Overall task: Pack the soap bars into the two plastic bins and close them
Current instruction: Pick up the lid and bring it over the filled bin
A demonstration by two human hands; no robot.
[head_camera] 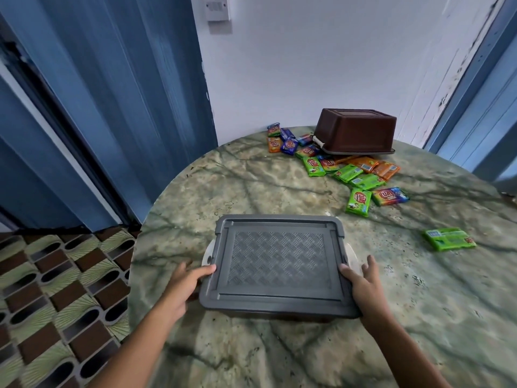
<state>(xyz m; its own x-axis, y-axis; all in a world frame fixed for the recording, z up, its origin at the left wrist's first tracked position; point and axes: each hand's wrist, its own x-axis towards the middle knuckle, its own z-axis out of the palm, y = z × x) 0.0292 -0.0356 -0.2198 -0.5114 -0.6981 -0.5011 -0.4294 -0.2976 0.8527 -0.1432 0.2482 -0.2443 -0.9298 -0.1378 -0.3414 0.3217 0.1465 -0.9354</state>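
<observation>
grey bin (pixel 278 264) sits lid-on at 6 o'clock on the marble table (pixel 279 354), right in front of the person. left hand (pixel 183 284) grips its left edge, thumb over the lid rim, fingers curled round the side by the pale latch (pixel 208 254). right hand (pixel 363 281) grips the right edge the same way, thumb on the rim, fingers spread round the side near the other latch. whether either latch is clipped: cannot tell.

second bin, brown (pixel 355 133), is upside down at 1 o'clock, one edge propped on the soap bars (pixel 347 169) spilled round it from 12 to 2. 1 green bar (pixel 450 239) lies alone at 3, well apart from the pile.

my read: step in hand is opening or shifting the grey bin, packing looks unstarted.

to do it well:
- release both latches before lifting, else the whole bin comes up
- lift lid level with both hands, park it off to 9 where the table is free
- keep the bin near 6, then pull bars toward it
- flip the brown bin upright early; bars under its edge will slide
</observation>
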